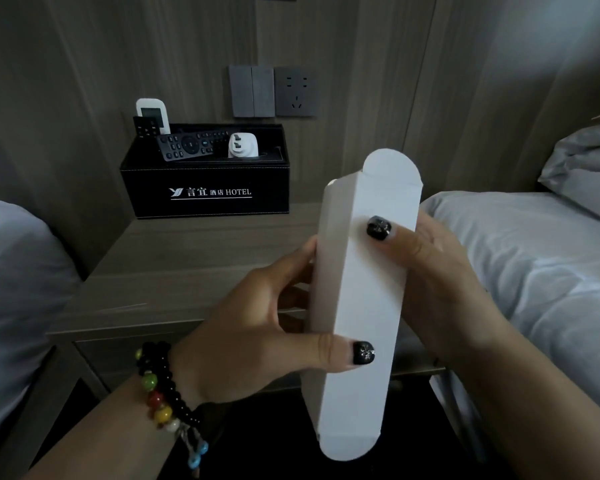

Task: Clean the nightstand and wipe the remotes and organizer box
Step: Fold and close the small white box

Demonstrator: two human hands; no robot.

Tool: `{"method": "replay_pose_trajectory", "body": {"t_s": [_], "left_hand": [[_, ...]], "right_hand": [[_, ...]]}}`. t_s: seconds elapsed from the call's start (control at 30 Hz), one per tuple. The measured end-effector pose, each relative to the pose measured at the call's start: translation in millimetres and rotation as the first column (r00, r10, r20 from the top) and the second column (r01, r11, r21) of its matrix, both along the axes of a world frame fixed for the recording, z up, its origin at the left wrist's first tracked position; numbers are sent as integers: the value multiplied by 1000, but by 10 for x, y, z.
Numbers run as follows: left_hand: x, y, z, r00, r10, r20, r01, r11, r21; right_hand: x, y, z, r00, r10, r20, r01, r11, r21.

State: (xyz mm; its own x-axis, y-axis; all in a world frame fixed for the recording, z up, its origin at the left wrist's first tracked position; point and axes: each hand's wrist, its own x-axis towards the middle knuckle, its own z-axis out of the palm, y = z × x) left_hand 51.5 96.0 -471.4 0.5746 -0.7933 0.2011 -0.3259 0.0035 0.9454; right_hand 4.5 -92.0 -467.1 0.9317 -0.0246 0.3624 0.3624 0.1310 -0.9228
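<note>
Nearest the camera, a person is holding a long white cardboard carton (361,306) in both hands, above the front edge of a wooden nightstand. The left hand (257,327) is gripping its lower half, thumb pressing across the front face. The right hand (440,271) is wrapping the upper half from the right side, thumb lying on the front. The carton's long axis is running almost upright, leaning slightly right at the top, where a rounded flap is standing open. A beaded bracelet (163,393) is circling the left wrist.

Beyond the hands, the worktop (187,271) is stretching back to a panelled wall. At its back edge, ahead and left of the hands, a black hotel organizer box (205,188) is sitting; the left hand is nearer it. A dark remote (191,147) is lying across its top, a white remote (152,114) is standing at its left end, and a white plug adapter (242,146) is resting beside them. Beds are flanking both sides.
</note>
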Motion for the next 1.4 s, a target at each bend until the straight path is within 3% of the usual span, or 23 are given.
{"method": "replay_pose_trajectory", "body": {"t_s": [0.23, 0.37, 0.47, 0.7, 0.83, 1.0, 1.13, 1.2, 1.3, 1.4], "left_hand": [[-14, 20, -10, 1000, -5, 8, 5, 1000, 9], [-67, 28, -63, 983, 100, 152, -105, 994, 24], [-133, 55, -77, 943, 176, 282, -209, 974, 89], [-286, 171, -236, 791, 182, 584, -361, 910, 205], [-346, 241, -300, 768, 104, 632, -327, 912, 248], [-383, 291, -480, 854, 98, 512, -252, 937, 241], [-351, 514, -651, 914, 269, 303, -327, 931, 161], [-382, 575, -795, 924, 365, 119, -377, 921, 101], [-479, 588, -1073, 907, 392, -153, -383, 920, 82], [-496, 619, -1328, 892, 379, -246, -362, 925, 113]], "right_hand": [[-27, 29, -18, 1000, -16, 17, 15, 998, 67], [-149, -56, -9, 1000, 23, 10, -23, 998, 57], [-305, -127, -1, 999, -47, -23, 49, 996, 76], [-606, -175, -209, 989, -144, -19, 137, 969, -206], [-796, -231, -327, 996, -79, -51, 63, 963, -260], [-840, -234, -413, 996, -74, -47, 61, 970, -234], [-840, -295, -560, 993, -20, -114, 14, 998, -57], [-852, -271, -657, 986, 11, -167, -10, 1000, 7], [-867, -116, -776, 962, -47, -269, 34, 998, -53], [-839, 0, -865, 915, -158, -371, 74, 970, -231]]}}
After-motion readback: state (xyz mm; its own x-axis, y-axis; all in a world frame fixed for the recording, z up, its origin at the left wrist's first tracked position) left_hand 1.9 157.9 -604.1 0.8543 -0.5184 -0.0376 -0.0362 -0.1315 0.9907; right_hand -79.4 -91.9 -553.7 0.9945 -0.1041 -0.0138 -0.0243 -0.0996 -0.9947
